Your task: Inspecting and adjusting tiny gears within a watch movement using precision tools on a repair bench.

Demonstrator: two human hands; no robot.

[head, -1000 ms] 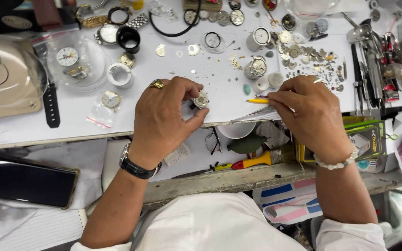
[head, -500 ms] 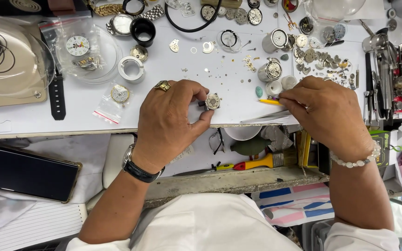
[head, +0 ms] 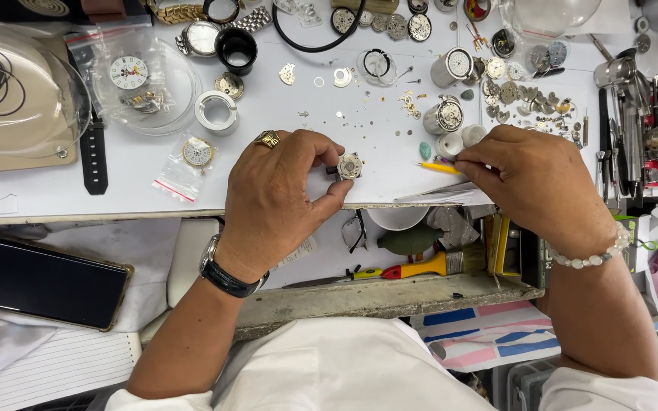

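My left hand (head: 276,194), with a gold ring and a black wristwatch, pinches a small round watch movement (head: 349,166) between thumb and fingers just above the white worktop (head: 138,183). To its right, my right hand (head: 531,183), wearing a white bead bracelet, grips a thin yellow-handled tool (head: 437,167) whose tip points left toward the movement, a short gap away. Both hands hover over the bench's front edge.
Watch parts, gears and case backs (head: 527,99) are scattered at the back right. A clear dome (head: 17,84) and a bagged dial (head: 192,156) sit at left. Pliers and tools (head: 634,129) line the right edge. A dark tablet (head: 36,285) and a yellow brush (head: 428,266) lie below the bench.
The hands hold much the same pose; the view has shifted so the bench sits lower. The movement is turned slightly in my left fingers.
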